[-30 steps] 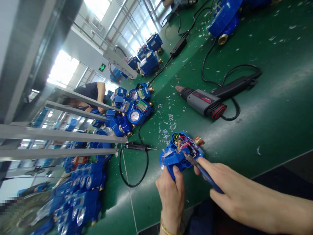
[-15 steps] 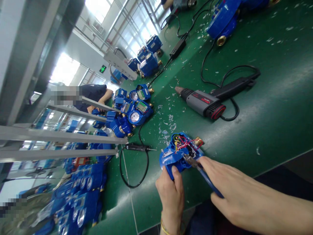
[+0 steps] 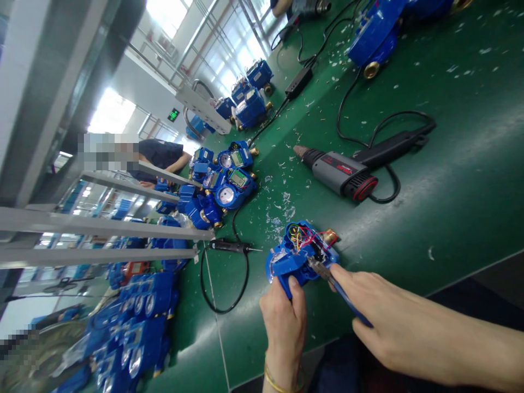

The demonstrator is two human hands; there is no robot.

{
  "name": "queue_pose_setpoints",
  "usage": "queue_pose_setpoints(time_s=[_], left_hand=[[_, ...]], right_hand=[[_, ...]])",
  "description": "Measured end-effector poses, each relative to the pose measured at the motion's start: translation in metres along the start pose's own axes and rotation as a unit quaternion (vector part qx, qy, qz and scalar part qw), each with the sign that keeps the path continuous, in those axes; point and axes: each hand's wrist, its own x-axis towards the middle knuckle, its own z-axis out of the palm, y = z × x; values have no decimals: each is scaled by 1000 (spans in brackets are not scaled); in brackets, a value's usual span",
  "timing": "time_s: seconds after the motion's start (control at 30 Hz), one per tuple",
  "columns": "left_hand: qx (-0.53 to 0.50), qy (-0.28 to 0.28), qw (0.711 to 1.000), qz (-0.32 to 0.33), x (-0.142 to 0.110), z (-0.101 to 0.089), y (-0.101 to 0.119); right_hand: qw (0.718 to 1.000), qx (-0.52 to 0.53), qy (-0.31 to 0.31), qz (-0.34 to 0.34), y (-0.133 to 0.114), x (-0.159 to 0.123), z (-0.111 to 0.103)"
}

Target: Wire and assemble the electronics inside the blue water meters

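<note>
**Head view: two hands on an opened blue water meter**

At lower centre of the frame, the left hand (image 3: 284,327) is closed around the blue housing of an opened water meter (image 3: 286,270). At lower right, the right hand (image 3: 409,333) is curled around the blue handles of a pair of pliers (image 3: 347,297), with their metal tips at the meter's edge, just beside a tangle of red, yellow and black wires (image 3: 305,240). A brass fitting (image 3: 329,237) sticks out of the meter's far end.

Plastic shavings (image 3: 278,218) litter the green surface (image 3: 450,207). Left of the meter lies a soldering iron (image 3: 229,245) with a looped black cord (image 3: 216,289); above it to the right sits a heat gun (image 3: 339,174).

Farther off, a heap of blue meters (image 3: 221,185) lies at centre, and a black power adapter (image 3: 298,84) lies near the top. At upper left, a co-worker (image 3: 159,155) is beyond metal rails (image 3: 102,229). Rows of blue meters (image 3: 143,303) fill the lower left.
</note>
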Motion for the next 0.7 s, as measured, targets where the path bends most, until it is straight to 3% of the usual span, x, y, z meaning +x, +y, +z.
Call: queue_pose_setpoints(time_s=[0.23, 0.37, 0.53, 0.7], left_hand=[[-24, -5, 998, -65, -7, 3, 3], [-31, -3, 997, -66, -7, 5, 2], [-29, 3, 997, -71, -5, 5, 2], [-45, -5, 996, -82, -6, 6, 1]], right_hand=[[975, 182, 123, 35, 7, 1, 16], [984, 146, 98, 22, 11, -5, 19], [995, 96, 32, 18, 2, 1, 5], [988, 116, 97, 34, 11, 6, 17]])
